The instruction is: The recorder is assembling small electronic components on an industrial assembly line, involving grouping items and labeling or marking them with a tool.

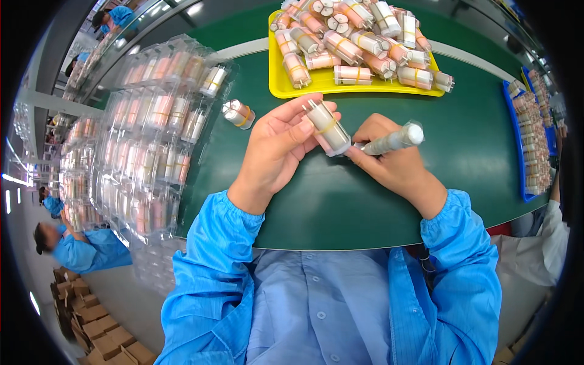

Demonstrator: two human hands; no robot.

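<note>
Left hand [277, 146] clamped around a banded roll [328, 128], held tilted above the green table [340, 207]. Right hand [395, 167] closed on a pale marker [392, 141], tip touching the roll's lower end. Just left of the hands, a loose roll [238, 114] lying on the table. Beyond, a yellow tray [286, 88] heaped with rolls. At left, stacked clear trays [152, 134] of rolls; at right, a blue tray [517, 152].
</note>
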